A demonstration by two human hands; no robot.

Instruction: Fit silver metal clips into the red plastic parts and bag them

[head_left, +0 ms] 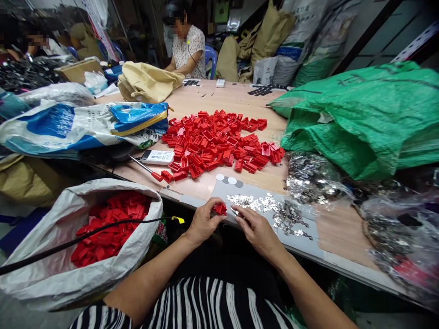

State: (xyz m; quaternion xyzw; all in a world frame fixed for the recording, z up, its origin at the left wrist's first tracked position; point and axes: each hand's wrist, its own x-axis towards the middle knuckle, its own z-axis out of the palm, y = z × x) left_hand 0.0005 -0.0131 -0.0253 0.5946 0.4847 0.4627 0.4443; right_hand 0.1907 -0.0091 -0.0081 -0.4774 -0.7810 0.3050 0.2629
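Observation:
My left hand [203, 222] pinches a small red plastic part [220, 209] at the table's near edge. Close beside it, my right hand [255, 228] holds a small silver metal piece [235, 211] between thumb and fingers, its tip pointing at the red part. Just beyond my hands lies a scatter of small shiny metal clips [270, 208] on a grey sheet [247, 189]. A big heap of the same red parts [219, 144] covers the middle of the wooden table [219, 103].
A white sack [51, 274] holding red parts stands at my lower left, a black cable [103, 230] across it. A green bag [363, 114] and clear bags of metal clips [312, 176] fill the right. A white remote [157, 157] and red-handled tool [147, 170] lie left. A person [187, 48] sits across.

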